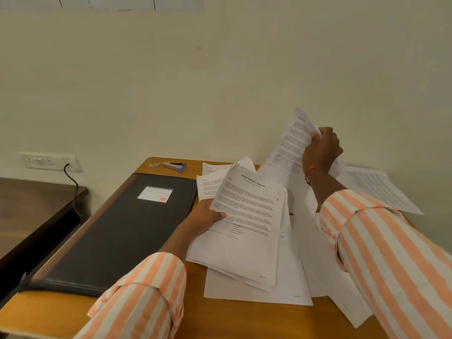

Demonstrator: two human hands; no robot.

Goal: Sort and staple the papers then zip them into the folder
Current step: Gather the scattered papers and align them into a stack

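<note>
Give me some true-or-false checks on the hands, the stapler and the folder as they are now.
1. The left hand grips a stack of printed white papers. True.
2. The right hand holds the silver stapler with blue trim. False: it holds up a single printed sheet; the stapler lies untouched at the far edge of the wooden desk.
3. The black zip folder lies flat and closed on the desk. True.
4. The folder lies to the right of the papers. False: it lies to their left.
</note>
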